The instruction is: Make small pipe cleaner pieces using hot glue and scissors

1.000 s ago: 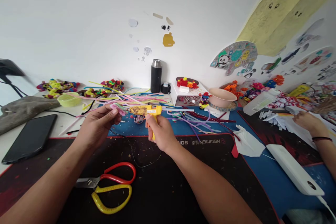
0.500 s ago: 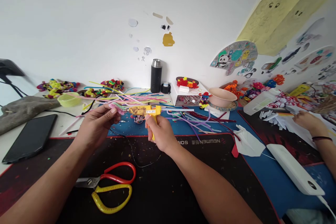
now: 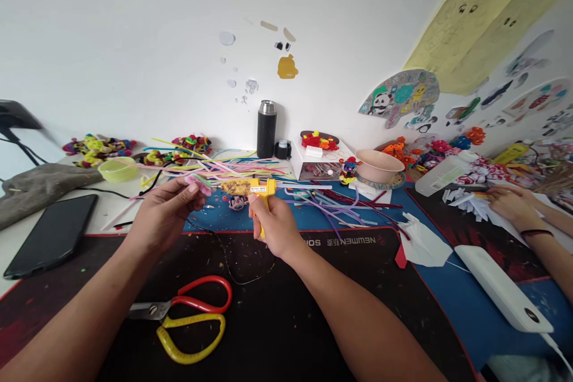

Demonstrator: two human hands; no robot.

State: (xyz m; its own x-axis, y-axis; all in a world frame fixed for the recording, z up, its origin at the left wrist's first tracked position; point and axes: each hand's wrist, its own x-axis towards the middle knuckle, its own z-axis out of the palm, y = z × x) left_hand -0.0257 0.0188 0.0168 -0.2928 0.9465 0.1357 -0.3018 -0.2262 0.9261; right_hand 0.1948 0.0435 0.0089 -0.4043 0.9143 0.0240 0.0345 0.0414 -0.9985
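My right hand (image 3: 273, 228) is wrapped around the handle of a yellow glue gun (image 3: 251, 189), its nozzle aimed left. My left hand (image 3: 166, 213) pinches a small pink fuzzy piece (image 3: 199, 184) right at the gun's tip, above the blue part of the mat. A small dark round piece (image 3: 236, 203) lies on the mat just below the gun. Behind both hands lies a spread of coloured pipe cleaners (image 3: 233, 169).
Red and yellow scissors (image 3: 188, 317) lie on the black mat (image 3: 286, 310) near me. A black phone (image 3: 49, 236) at left, a black flask (image 3: 266, 129) at the wall, a pink bowl (image 3: 379, 166), a white power strip (image 3: 501, 287). Another person's hands (image 3: 514, 206) work at right.
My hands have hardly moved. The other person's hand at right has shifted slightly left and up, and a second hand now shows beside it.
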